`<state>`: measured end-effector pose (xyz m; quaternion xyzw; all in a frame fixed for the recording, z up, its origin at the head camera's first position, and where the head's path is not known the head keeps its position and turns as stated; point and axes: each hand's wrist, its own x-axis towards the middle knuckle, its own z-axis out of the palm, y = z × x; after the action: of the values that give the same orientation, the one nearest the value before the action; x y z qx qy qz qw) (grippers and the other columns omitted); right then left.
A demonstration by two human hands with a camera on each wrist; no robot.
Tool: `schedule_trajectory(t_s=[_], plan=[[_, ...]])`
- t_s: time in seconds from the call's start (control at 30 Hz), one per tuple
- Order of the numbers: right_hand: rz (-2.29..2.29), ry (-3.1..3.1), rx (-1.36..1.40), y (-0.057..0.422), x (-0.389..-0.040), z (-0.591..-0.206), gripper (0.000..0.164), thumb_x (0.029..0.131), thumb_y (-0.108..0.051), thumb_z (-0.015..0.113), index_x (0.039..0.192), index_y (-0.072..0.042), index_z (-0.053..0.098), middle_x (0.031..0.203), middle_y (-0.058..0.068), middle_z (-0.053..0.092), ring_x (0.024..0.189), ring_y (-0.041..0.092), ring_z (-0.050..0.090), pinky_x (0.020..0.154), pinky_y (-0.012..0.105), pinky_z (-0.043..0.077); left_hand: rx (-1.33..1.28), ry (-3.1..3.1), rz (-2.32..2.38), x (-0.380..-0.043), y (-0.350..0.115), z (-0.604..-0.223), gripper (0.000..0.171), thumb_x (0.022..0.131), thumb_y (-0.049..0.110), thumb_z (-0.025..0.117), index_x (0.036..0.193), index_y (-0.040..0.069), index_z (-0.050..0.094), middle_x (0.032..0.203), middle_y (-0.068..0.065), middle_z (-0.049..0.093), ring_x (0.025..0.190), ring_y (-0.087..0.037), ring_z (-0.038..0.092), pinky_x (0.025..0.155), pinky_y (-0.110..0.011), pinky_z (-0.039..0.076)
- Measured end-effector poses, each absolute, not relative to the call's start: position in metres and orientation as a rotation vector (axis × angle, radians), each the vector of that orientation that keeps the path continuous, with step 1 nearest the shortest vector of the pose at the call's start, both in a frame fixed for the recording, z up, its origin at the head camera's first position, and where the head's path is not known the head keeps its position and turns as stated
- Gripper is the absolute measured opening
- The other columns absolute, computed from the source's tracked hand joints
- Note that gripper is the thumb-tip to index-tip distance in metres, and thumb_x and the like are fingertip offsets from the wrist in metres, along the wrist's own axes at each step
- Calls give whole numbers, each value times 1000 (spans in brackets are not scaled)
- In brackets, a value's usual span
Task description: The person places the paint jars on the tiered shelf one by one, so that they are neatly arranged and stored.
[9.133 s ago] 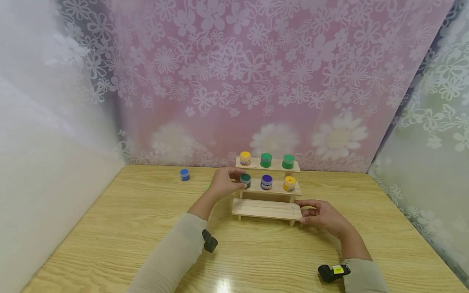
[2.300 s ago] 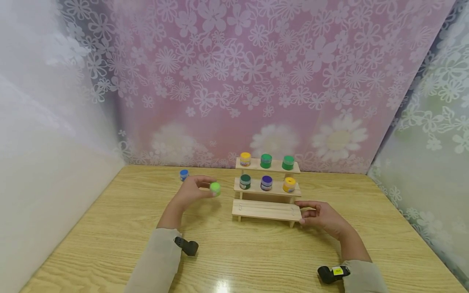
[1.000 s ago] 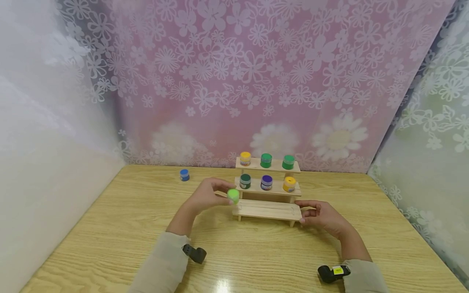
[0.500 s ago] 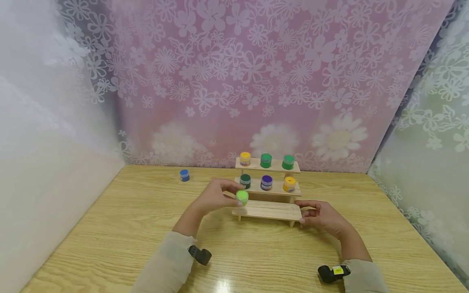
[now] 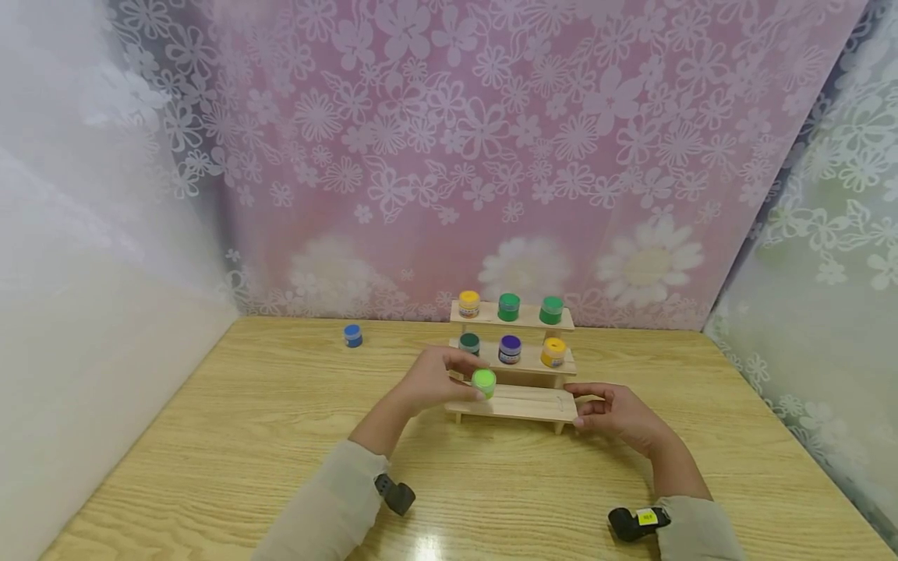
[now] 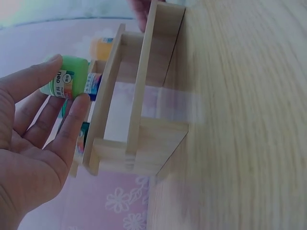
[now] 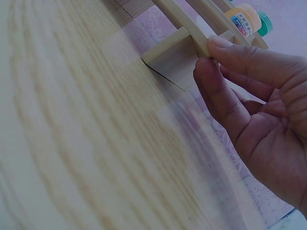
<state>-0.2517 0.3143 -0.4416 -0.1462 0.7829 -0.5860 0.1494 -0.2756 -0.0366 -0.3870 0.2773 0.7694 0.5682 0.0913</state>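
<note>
A light green paint jar [image 5: 483, 382] is pinched between the thumb and fingers of my left hand [image 5: 438, 380], above the left part of the bottom step of a three-step wooden display rack [image 5: 522, 403]. The left wrist view shows the same jar [image 6: 72, 76] upright relative to the shelves, its label visible and apart from the wood. My right hand [image 5: 620, 417] grips the right end of the bottom step. In the right wrist view its thumb [image 7: 223, 43] lies on the corner of that board. My left hand partly covers the dark green jar [image 5: 469, 343] on the middle step.
On the middle step are also a purple jar [image 5: 510, 349] and a yellow-orange jar [image 5: 553, 352]. Along the top step sit a yellow jar [image 5: 469, 304] and two green jars [image 5: 508, 307]. A blue jar [image 5: 353, 336] stands on the wooden table [image 5: 210, 467] at back left.
The dark green jar was set on the middle step. My left hand then took up the light green jar and carried it right, over the bottom step. My right hand stayed put.
</note>
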Motion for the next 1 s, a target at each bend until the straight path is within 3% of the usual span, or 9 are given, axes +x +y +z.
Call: schedule_trajectory(t_s=[0.53,1.0], plan=[[-1668,2269,-410,315,-251,-441,71,85,-13,77,142,9,41,102,17,63,85,18,64,74,33,57,745,2365,1622,-272,2,-394,38,74,11,87,110,16,76,94,8,71,89,-9,66,75,-25,56],[-1675,2253,-420,314,-249,-437,70,86,-9,75,143,11,39,104,19,62,86,18,64,74,32,57,663,2349,1664,-269,27,-406,42,73,7,87,113,9,74,94,6,69,85,-7,65,69,-23,56]])
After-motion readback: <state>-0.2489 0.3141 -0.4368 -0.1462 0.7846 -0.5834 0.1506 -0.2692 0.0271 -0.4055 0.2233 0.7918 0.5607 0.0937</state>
